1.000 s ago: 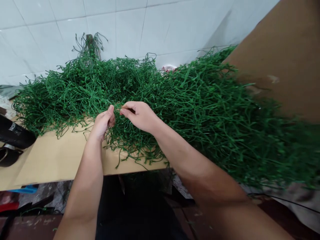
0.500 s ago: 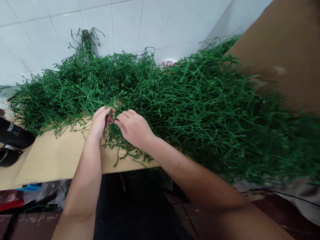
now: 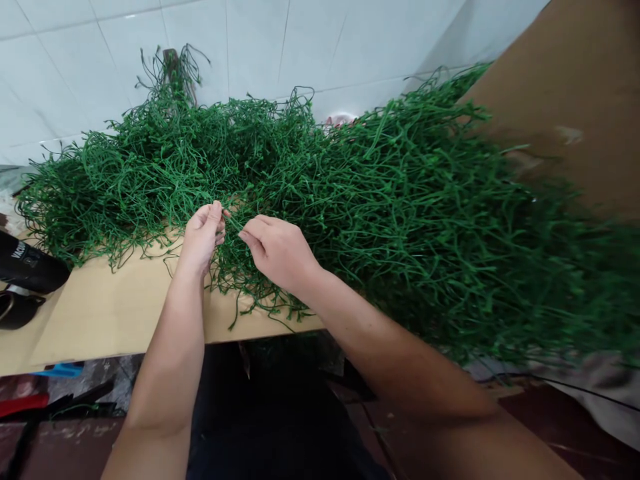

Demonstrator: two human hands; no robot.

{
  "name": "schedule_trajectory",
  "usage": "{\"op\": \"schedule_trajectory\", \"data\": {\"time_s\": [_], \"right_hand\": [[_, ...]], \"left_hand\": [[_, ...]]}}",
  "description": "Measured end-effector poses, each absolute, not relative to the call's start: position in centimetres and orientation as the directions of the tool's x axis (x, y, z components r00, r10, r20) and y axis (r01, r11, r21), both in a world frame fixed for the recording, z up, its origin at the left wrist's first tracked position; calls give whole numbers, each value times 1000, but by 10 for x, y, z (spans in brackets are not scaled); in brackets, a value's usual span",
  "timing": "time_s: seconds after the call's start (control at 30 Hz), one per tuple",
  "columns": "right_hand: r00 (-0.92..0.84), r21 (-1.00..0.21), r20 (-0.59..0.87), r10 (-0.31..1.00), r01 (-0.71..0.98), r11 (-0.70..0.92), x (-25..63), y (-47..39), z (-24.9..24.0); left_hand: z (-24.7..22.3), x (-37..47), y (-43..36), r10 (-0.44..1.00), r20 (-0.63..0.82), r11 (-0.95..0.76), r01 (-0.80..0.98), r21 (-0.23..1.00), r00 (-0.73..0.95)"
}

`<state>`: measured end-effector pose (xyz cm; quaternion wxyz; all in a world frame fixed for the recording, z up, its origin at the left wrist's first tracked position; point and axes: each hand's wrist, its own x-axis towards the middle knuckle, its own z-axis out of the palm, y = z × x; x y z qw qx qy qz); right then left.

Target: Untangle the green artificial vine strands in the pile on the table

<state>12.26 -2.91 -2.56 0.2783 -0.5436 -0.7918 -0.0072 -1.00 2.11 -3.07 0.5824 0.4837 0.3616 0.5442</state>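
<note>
A large heap of thin green stems [image 3: 400,207], artificial-looking with small knobbed ends, spreads over a cardboard sheet [image 3: 115,307]. My left hand [image 3: 203,233] pinches a thin green stem [image 3: 233,221] between thumb and fingers at the near edge of the heap. Just to its right, my right hand [image 3: 277,250] is closed in a pinch on the same stem, its fingertips pointing left. The stem runs taut across the small gap between both hands. Loose stems hang below my hands onto the cardboard.
A black bottle [image 3: 30,263] lies at the left beside a dark mug [image 3: 19,307]. An upright cardboard panel [image 3: 565,87] stands at the right. White wall tiles [image 3: 260,47] rise behind the heap. Red and blue items [image 3: 63,370] sit below the cardboard's left edge.
My hands have drawn slightly apart, the right one moving a little to the right. More of the stem shows between them. The view has shifted slightly.
</note>
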Motion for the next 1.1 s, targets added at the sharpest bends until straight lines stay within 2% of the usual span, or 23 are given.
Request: {"op": "schedule_trajectory", "data": {"time_s": [0.23, 0.47, 0.57, 0.63, 0.7, 0.8, 0.9, 1.0, 1.1], "right_hand": [[-275, -245, 441, 854, 878, 410, 109, -39, -29], [-245, -239, 537, 807, 874, 424, 99, -45, -39], [-246, -255, 535, 808, 864, 433, 99, -47, -40], [-240, -322, 500, 832, 841, 436, 100, -47, -38], [-237, -440, 463, 854, 775, 454, 102, -44, -35], [-212, -642, 450, 868, 599, 479, 108, -34, -29], [-142, -818, 369, 918, 420, 394, 116, -24, -26], [-70, -881, 327, 942, 338, 331, 125, -20, -25], [-1, -871, 361, 933, 356, 338, 132, -20, -27]], "left_hand": [[-35, -5, 24, 996, 71, -53, -292, 955, 53], [-35, 4, 23, 999, 6, -22, -321, 947, -53], [-34, 4, 24, 997, -20, -5, -337, 942, -72], [-32, 2, 25, 996, -25, -5, -348, 937, -82], [-30, -3, 27, 998, -10, -16, -383, 924, -67], [-28, -10, 27, 1000, 25, -17, -425, 905, 14], [-29, -15, 25, 997, -10, 39, -412, 910, 71], [-31, -14, 24, 995, -42, 76, -411, 908, 92], [-32, -14, 24, 993, -27, 70, -377, 924, 118]]}}
